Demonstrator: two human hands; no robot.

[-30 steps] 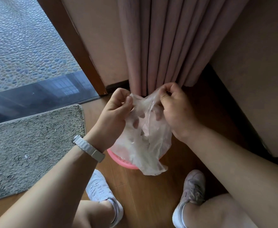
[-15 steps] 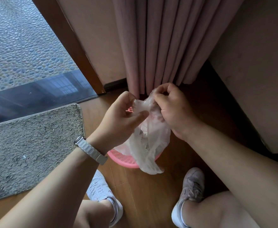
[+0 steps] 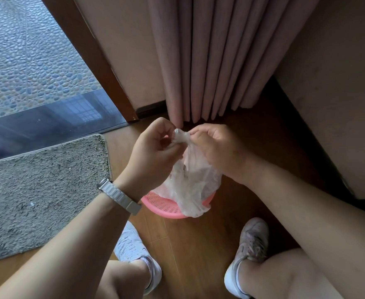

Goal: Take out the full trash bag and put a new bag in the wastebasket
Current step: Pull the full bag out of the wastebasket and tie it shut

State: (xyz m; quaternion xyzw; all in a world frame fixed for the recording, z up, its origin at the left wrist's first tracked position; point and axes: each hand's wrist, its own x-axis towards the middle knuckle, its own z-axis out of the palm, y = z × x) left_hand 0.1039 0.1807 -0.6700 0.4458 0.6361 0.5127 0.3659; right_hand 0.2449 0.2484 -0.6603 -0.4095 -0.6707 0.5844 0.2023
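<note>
A thin clear plastic trash bag (image 3: 190, 186) hangs above a pink perforated wastebasket (image 3: 166, 209) on the wooden floor. Its top is bunched into a small twisted knot between my hands. My left hand (image 3: 153, 156), with a pale watch on the wrist, pinches that bunched top from the left. My right hand (image 3: 218, 147) grips the same bunch from the right, fingers closed on the plastic. The bag's bottom drapes over the basket's near rim. Most of the basket is hidden behind the bag and my left wrist.
A pink curtain (image 3: 209, 57) hangs just behind the basket. A wall (image 3: 339, 93) runs along the right. A grey shaggy mat (image 3: 41, 190) lies on the left floor below a glass door. My two sneakers (image 3: 134, 247) stand close in front of the basket.
The bag's mouth was spread open between my hands; now both hands have come together and gathered the top into a tight bunch. The bag hangs narrower.
</note>
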